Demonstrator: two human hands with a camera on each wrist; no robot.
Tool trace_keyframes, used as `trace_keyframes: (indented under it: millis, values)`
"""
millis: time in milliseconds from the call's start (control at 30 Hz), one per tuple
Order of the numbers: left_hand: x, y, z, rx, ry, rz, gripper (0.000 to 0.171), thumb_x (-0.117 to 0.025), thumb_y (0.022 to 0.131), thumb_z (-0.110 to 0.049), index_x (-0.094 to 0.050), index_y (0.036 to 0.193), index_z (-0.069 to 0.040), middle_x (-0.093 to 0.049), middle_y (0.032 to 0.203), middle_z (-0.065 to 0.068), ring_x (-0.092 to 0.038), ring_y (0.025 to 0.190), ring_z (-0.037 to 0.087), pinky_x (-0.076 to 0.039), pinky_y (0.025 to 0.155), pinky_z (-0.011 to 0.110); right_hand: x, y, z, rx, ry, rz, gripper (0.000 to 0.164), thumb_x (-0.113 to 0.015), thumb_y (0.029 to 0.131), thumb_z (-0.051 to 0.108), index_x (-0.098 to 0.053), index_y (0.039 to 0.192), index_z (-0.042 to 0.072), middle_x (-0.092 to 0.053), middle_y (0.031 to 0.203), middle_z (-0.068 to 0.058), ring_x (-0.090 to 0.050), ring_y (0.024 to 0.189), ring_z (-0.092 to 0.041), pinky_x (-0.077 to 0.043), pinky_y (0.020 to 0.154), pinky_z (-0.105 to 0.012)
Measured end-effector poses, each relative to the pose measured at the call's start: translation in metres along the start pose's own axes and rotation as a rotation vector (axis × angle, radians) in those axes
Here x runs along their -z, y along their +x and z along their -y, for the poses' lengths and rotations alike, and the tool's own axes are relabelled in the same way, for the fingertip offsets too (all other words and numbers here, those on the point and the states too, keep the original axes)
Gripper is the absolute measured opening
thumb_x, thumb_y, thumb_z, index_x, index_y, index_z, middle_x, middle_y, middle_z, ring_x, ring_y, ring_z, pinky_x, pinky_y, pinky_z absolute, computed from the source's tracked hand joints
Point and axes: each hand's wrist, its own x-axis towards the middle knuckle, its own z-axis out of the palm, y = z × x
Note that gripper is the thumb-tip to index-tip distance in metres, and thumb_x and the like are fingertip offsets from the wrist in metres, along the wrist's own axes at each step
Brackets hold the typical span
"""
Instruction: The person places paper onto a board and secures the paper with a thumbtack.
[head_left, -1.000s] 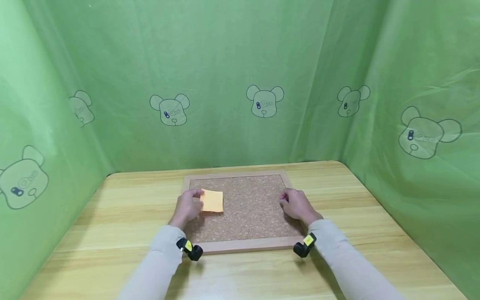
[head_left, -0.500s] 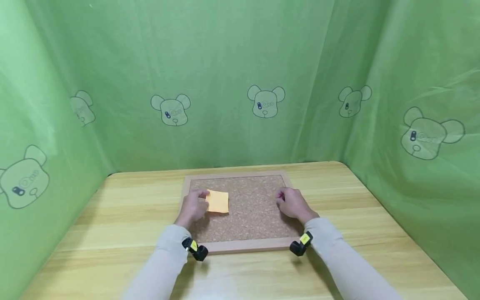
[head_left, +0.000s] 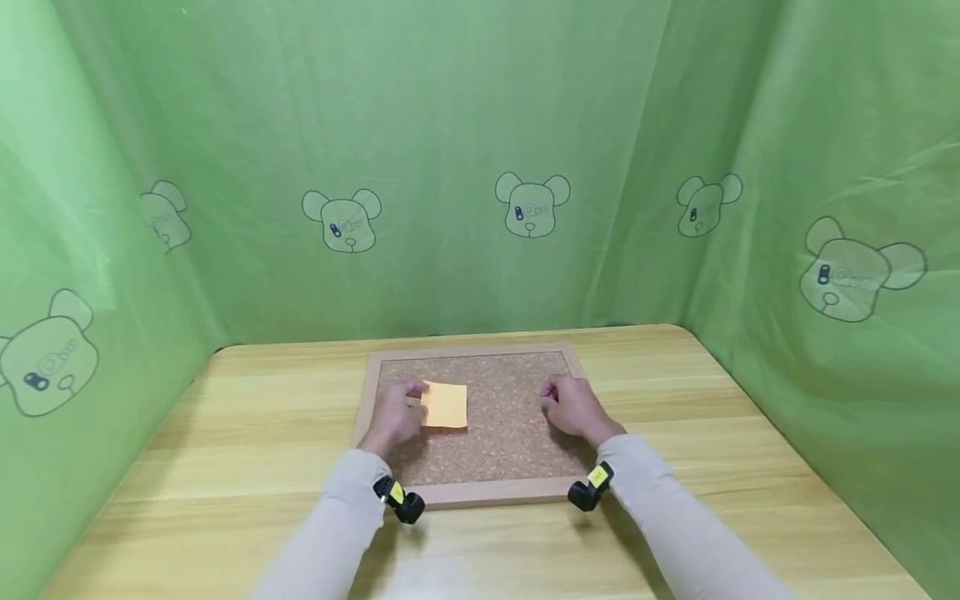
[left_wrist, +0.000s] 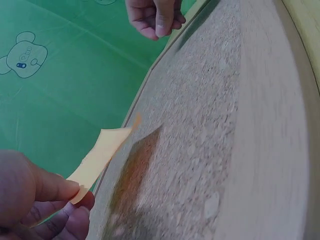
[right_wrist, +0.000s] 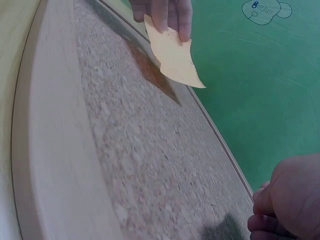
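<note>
An orange sticky note [head_left: 444, 406] is pinched at its left edge between the thumb and fingers of my left hand [head_left: 398, 413]. It hovers just above a wood-framed cork board [head_left: 495, 454], and its shadow falls on the cork. In the left wrist view the note [left_wrist: 102, 155] bends upward, apart from the board. Over the board's right part, my right hand [head_left: 576, 408] has its fingers curled with the thumb against them. The right wrist view shows this hand [right_wrist: 290, 200] only partly; anything small between its fingertips is hidden.
The board lies flat on a light wooden table [head_left: 247, 450]. Green curtains [head_left: 450, 275] printed with bear heads enclose the table at the back and both sides. A black camera [head_left: 590, 486] is strapped to each wrist.
My left hand has moved to the right with the sticky note, toward the board's middle. The right hand has shifted left, so the hands are closer together.
</note>
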Motion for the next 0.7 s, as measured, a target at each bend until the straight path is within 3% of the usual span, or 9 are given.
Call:
trace_keyframes:
  millis: [267, 700]
  values:
    - [-0.01, 0.0, -0.006, 0.053, -0.011, 0.033, 0.031, -0.061, 0.08, 0.001, -0.062, 0.11, -0.006, -0.059, 0.107, 0.011, -0.059, 0.089, 0.024, -0.051, 0.067, 0.028, -0.002, 0.0, 0.005, -0.022, 0.018, 0.008, 0.004, -0.062, 0.079, 0.004, -0.059, 0.08, 0.006, -0.052, 0.064, 0.001, -0.049, 0.06, -0.015, -0.043, 0.056, -0.028]
    - [-0.023, 0.003, -0.013, 0.028, -0.029, 0.041, 0.03, -0.062, 0.078, 0.002, -0.063, 0.107, -0.004, -0.06, 0.104, 0.012, -0.059, 0.084, 0.022, -0.05, 0.064, 0.028, -0.006, 0.005, 0.008, -0.016, 0.024, 0.022, 0.004, -0.063, 0.078, 0.004, -0.06, 0.081, 0.005, -0.052, 0.064, 0.001, -0.048, 0.06, -0.014, -0.043, 0.056, -0.028]
